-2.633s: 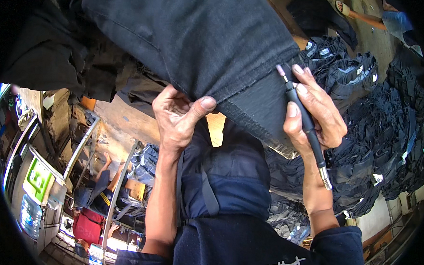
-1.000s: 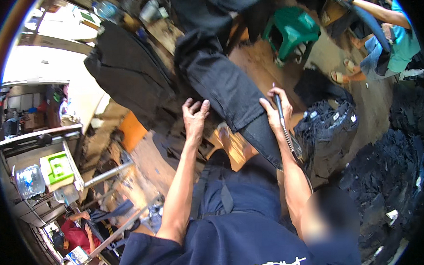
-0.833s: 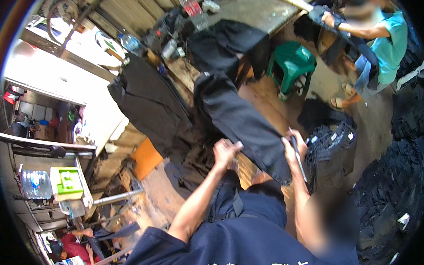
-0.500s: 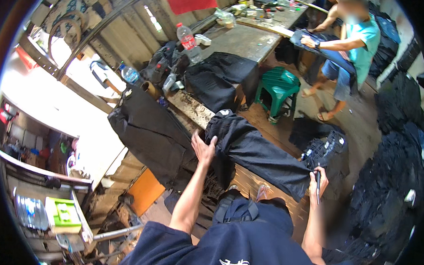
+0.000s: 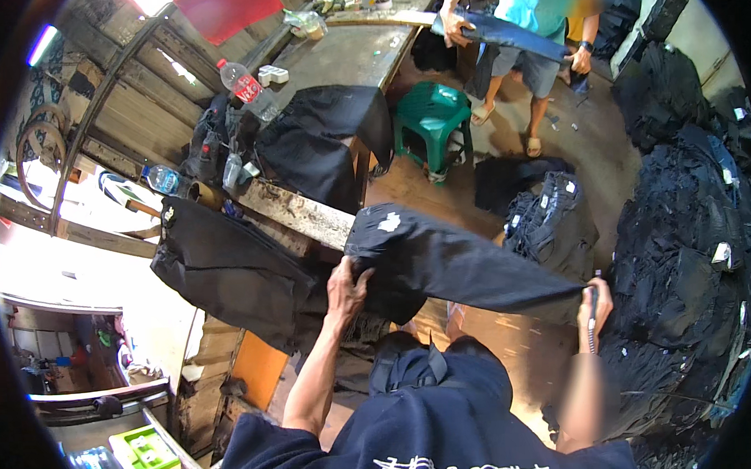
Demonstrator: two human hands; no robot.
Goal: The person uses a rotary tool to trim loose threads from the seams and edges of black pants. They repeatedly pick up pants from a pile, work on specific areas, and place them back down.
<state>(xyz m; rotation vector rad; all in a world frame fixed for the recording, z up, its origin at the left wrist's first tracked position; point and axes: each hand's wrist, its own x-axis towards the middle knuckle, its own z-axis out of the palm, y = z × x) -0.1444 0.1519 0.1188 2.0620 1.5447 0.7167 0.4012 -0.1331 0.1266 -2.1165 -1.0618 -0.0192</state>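
Note:
A pair of black trousers (image 5: 469, 268) with a white label at its upper left stretches between my two hands. My left hand (image 5: 345, 293) grips the cloth at the near left edge, just below the label end. At the far right end, my right hand (image 5: 595, 309) is closed on the narrow end of the cloth. A slim dark tool (image 5: 593, 309) is also in my right hand, lying along the fingers; its exact kind is unclear. Under the label end, a narrow worn board (image 5: 295, 211) sticks out toward me. More black trousers (image 5: 234, 253) hang draped left of my left hand.
A green stool (image 5: 433, 119) stands ahead, before a worktable (image 5: 343, 60). Black cloth (image 5: 325, 132) covers its near corner, beside a bottle (image 5: 243, 85). Another person (image 5: 526, 27) holds a dark folded cloth. Dark garments heap (image 5: 678, 246) on the right; a smaller pile (image 5: 551, 218) lies nearer.
The trousers have been pulled flatter and straighter. My right hand has moved right and slightly up, my left hand slightly left. The other person now stands holding the cloth out lengthwise.

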